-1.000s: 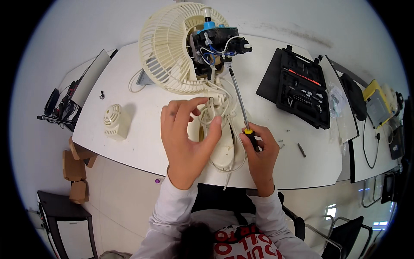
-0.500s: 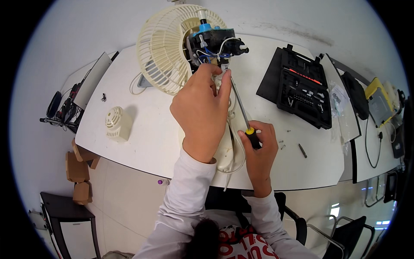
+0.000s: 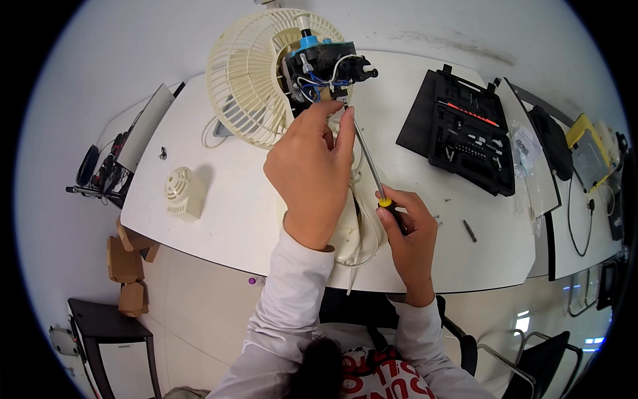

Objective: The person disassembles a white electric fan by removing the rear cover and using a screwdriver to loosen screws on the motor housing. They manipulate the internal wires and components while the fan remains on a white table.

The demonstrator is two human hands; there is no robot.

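A desk fan with its rear motor [image 3: 325, 66] uncovered stands at the back, blue and white wires showing beside the cream wire-like grille [image 3: 242, 86]. My right hand [image 3: 411, 233] is closed round the black and yellow handle of a screwdriver [image 3: 367, 154]. Its long shaft slants up and left to the fan's neck, just below the motor. There my left hand [image 3: 309, 166] is closed in a pinch, thumb and forefinger by the shaft's tip; what they hold is too small to make out. Below, the fan's cream base [image 3: 347, 243] is partly hidden by my left hand and wrist.
A cream vented motor cover [image 3: 184, 193] stands on the white table [image 3: 232, 229] at left. On the right lie a black tool case [image 3: 470, 136], a dark bit [image 3: 470, 231] and a few small screws. A cream cable [image 3: 372, 249] loops round the base.
My right hand has shifted slightly right and turned about the screwdriver handle, covering more of it. My left hand stays at the fan's neck. The whole view has shifted a little.
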